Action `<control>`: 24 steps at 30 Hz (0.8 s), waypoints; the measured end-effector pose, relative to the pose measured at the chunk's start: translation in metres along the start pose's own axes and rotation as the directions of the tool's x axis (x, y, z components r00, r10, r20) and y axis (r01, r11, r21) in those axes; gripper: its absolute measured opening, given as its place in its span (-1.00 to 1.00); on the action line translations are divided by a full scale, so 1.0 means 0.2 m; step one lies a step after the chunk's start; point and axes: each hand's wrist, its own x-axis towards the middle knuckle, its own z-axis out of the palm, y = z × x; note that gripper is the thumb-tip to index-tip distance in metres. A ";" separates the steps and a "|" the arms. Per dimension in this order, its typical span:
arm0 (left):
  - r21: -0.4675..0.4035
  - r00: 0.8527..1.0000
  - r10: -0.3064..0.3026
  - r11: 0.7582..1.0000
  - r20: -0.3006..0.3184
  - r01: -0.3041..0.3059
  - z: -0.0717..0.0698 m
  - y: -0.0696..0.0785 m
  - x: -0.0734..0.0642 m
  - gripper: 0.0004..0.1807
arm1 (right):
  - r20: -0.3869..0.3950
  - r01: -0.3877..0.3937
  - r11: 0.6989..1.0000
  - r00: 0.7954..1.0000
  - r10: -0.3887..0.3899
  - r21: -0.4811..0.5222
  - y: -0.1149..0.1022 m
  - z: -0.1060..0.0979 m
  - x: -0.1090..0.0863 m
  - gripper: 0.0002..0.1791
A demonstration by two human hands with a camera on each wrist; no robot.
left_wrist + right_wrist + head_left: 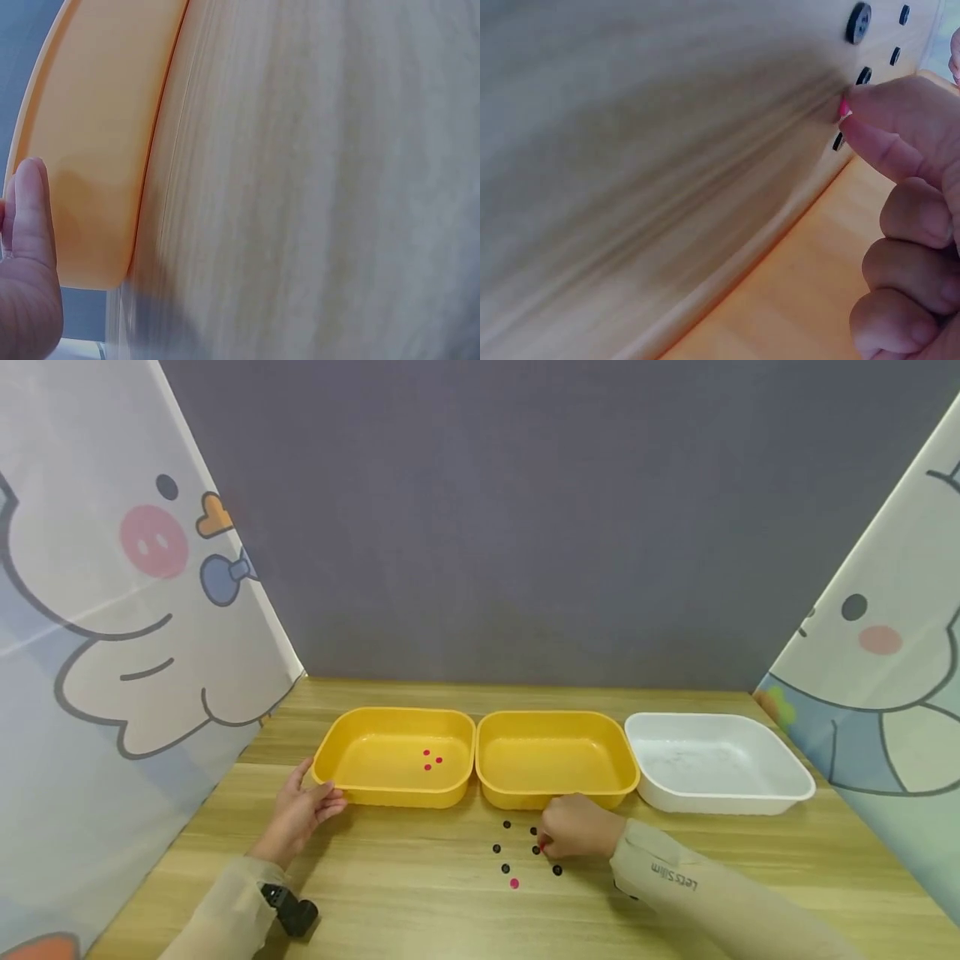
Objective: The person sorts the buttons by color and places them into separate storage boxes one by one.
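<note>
My right hand point(576, 827) is in front of the middle yellow tray point(557, 800), pinching a small pink button point(844, 108) between thumb and forefinger low over the table, its other fingers curled in. Around it lie several black buttons point(557, 870) and one loose pink button point(514, 883). My left hand point(295, 817) holds the near left corner of the left yellow tray point(405, 797), with fingers along the outside of its wall point(97, 172). Inside that tray are three pink buttons point(438, 760).
On the right, a white tray point(720, 803) stands in line with the two yellow ones on the wooden table point(420, 893). A grey panel point(517, 527) rises behind, and cartoon-printed sheets point(112, 677) flank both sides.
</note>
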 end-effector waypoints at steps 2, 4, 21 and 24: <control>0.001 1.000 -0.005 1.000 0.002 0.005 0.00 0.01 0.00 -0.16 | 0.007 -0.002 1.000 1.000 0.002 -0.011 0.00 -0.01 0.00 -0.75; 0.000 1.000 -0.007 1.000 0.000 0.007 0.00 0.01 0.01 -0.16 | 0.009 0.002 0.999 1.000 -0.002 -0.032 0.00 -0.01 0.00 -0.74; 0.015 1.000 -0.004 1.000 -0.018 0.004 0.00 0.00 -0.01 -0.17 | -0.085 0.079 0.981 0.992 -0.095 -0.175 -0.02 0.02 -0.01 -0.67; 0.020 1.000 -0.003 1.000 -0.015 0.004 0.00 0.01 0.00 -0.18 | -0.068 0.086 0.975 0.992 -0.102 -0.204 -0.03 0.01 0.00 -0.67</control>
